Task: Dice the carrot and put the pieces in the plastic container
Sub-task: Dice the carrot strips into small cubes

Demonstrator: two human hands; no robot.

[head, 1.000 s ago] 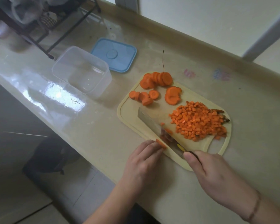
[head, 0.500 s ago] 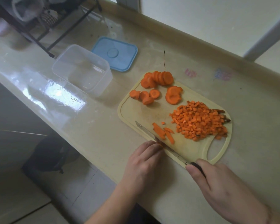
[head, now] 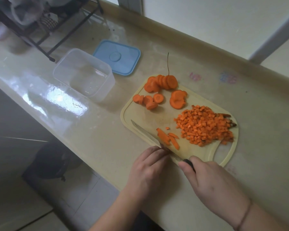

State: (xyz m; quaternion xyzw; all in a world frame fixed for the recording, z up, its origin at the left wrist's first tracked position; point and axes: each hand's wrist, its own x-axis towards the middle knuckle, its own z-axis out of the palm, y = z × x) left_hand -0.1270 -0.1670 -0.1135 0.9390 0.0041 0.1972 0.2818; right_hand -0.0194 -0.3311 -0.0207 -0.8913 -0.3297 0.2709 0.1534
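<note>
A cream cutting board point(head: 140, 114) lies on the counter. On it are carrot rounds point(head: 160, 82) at the far end, a pile of diced carrot point(head: 205, 125) on the right, and a few carrot strips point(head: 168, 139) near the front edge. My right hand point(head: 212, 182) grips the black handle of a knife point(head: 145, 131) whose blade lies along the board's front edge beside the strips. My left hand point(head: 148, 169) has curled fingertips at the blade, on the end of the strips. The clear plastic container point(head: 83, 75) stands empty, left of the board.
A blue lid point(head: 117, 57) lies behind the container. A black wire rack point(head: 45, 27) stands at the far left. The counter edge runs diagonally just left of my hands, with floor below. A wall ledge borders the counter at the back.
The knife has slid back toward me and lies flatter along the board's front edge. Cut carrot strips now lie exposed beside the blade. My left hand stays at the board's edge.
</note>
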